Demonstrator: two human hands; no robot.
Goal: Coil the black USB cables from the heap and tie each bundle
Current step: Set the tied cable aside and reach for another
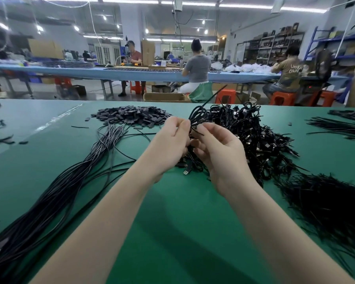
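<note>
While my left hand (168,140) pinches the coiled cable bundle (198,116), my right hand (217,148) pinches the black tie (211,97) around it. I judge the tying step is in hand; next I must twist the tie tight.

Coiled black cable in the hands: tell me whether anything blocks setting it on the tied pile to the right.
Nothing visible does. The left hand and right hand hold the coiled black USB cable above the green table, and the heap of tied black cable bundles lies directly beside the right hand, with nothing between them.
</note>
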